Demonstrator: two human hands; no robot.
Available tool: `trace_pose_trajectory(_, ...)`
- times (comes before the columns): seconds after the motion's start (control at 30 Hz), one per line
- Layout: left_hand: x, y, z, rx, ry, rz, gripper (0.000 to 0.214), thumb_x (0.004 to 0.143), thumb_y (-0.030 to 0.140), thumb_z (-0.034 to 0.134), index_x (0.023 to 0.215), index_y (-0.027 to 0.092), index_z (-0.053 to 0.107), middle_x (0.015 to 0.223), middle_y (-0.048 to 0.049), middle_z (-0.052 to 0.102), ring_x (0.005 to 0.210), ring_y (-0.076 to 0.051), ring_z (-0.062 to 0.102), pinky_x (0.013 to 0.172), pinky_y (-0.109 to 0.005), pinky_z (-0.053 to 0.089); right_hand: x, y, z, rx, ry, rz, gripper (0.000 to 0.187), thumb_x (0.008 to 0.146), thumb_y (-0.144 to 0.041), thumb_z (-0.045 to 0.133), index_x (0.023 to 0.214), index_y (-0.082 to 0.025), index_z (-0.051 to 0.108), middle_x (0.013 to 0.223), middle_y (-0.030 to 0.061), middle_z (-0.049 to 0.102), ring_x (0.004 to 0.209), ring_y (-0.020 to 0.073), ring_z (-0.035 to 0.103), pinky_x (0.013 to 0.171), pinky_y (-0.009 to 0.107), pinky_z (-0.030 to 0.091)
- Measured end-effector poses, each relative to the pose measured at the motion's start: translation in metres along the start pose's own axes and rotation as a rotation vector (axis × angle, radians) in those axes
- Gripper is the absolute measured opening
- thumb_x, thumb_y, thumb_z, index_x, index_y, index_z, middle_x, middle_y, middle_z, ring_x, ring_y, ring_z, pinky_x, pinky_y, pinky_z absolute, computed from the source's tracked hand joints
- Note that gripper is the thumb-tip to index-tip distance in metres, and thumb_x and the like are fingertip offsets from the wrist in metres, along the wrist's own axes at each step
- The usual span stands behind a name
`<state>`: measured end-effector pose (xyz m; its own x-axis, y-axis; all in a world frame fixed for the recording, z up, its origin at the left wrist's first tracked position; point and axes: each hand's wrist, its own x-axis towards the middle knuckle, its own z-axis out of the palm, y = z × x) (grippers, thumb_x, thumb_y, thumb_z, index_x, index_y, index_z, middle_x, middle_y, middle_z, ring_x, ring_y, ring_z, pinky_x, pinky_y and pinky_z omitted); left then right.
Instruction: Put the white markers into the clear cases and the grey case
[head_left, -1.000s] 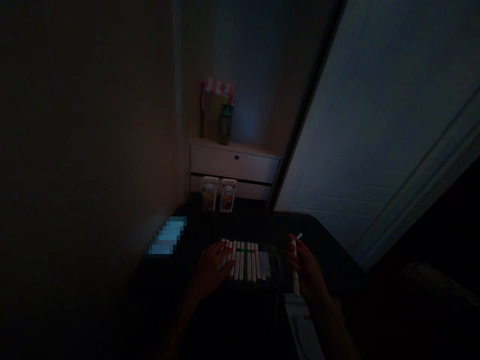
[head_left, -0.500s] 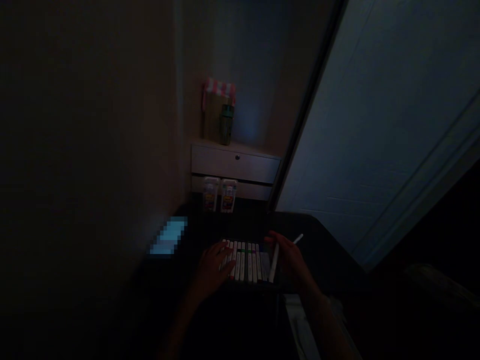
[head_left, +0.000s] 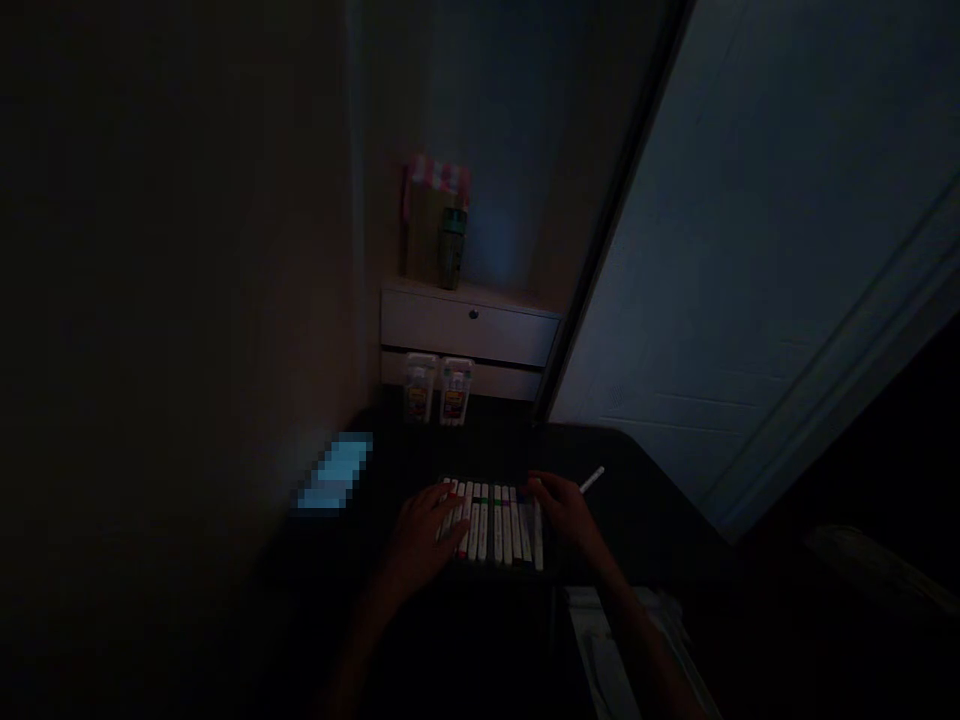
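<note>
The scene is very dark. A row of white markers (head_left: 491,525) with coloured bands lies in a dark case on a black table (head_left: 645,510). My left hand (head_left: 421,532) rests on the left end of the row, fingers lying flat over the markers. My right hand (head_left: 570,515) is at the right end, its fingers closed on the top of a white marker (head_left: 538,548) that lies in line with the others. A loose white pen (head_left: 592,481) lies on the table just behind my right hand.
Two upright marker packs (head_left: 437,390) stand before a pale drawer unit (head_left: 469,330), which carries a green bottle (head_left: 451,250). A blurred light-blue patch (head_left: 335,472) glows at the left. Pale sheets (head_left: 600,640) lie near the front edge. A wall is at the left, a door panel at the right.
My right hand carried the white marker leftward from beside the case and laid it down at the right end of the row. My left hand stayed put.
</note>
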<state>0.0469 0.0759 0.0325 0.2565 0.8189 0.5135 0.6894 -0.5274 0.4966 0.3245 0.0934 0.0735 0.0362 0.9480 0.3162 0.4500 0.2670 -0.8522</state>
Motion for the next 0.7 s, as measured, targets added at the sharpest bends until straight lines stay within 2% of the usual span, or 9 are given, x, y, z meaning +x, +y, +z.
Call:
trace_pose_trajectory(0.23, -0.001, -0.003, 0.002, -0.014, 0.001, 0.011, 0.031, 0.095, 0.034, 0.064, 0.124, 0.028, 0.073, 0.143, -0.0075, 0.066, 0.133, -0.030, 0.060, 0.113, -0.052, 0.048, 0.000, 0.004, 0.004, -0.095, 0.024, -0.021, 0.045, 0.086, -0.055, 0.063, 0.106, -0.018, 0.079, 0.102, 0.0124, 0.082, 0.095, 0.0315, 0.076, 0.086, 0.044, 0.058)
trace_pose_trajectory(0.43, 0.000, 0.001, -0.001, -0.012, -0.006, -0.012, 0.030, 0.095, 0.034, 0.064, 0.123, 0.027, 0.074, 0.143, -0.0080, 0.066, 0.134, -0.030, 0.060, 0.114, -0.052, 0.047, -0.007, 0.003, 0.009, -0.209, 0.086, -0.062, 0.038, 0.089, -0.043, 0.063, 0.116, -0.018, 0.075, 0.113, 0.0146, 0.078, 0.102, 0.0311, 0.074, 0.092, 0.045, 0.057)
trace_pose_trajectory(0.57, 0.000, 0.003, -0.004, -0.008, -0.026, -0.012, 0.030, 0.095, 0.033, 0.064, 0.123, 0.028, 0.074, 0.143, -0.0080, 0.066, 0.135, -0.030, 0.059, 0.114, -0.053, 0.047, -0.011, -0.001, 0.013, -0.399, 0.096, -0.115, 0.027, 0.092, -0.030, 0.058, 0.110, -0.019, 0.076, 0.109, 0.0141, 0.077, 0.103, 0.0298, 0.073, 0.094, 0.043, 0.055)
trace_pose_trajectory(0.7, 0.000, 0.003, -0.003, 0.000, -0.021, -0.008, 0.031, 0.096, 0.033, 0.064, 0.124, 0.027, 0.074, 0.144, -0.0084, 0.066, 0.135, -0.030, 0.059, 0.114, -0.053, 0.047, -0.012, -0.004, 0.014, -0.480, 0.067, -0.130, 0.025, 0.095, -0.025, 0.054, 0.103, -0.020, 0.076, 0.105, 0.0129, 0.075, 0.098, 0.0280, 0.072, 0.090, 0.040, 0.054)
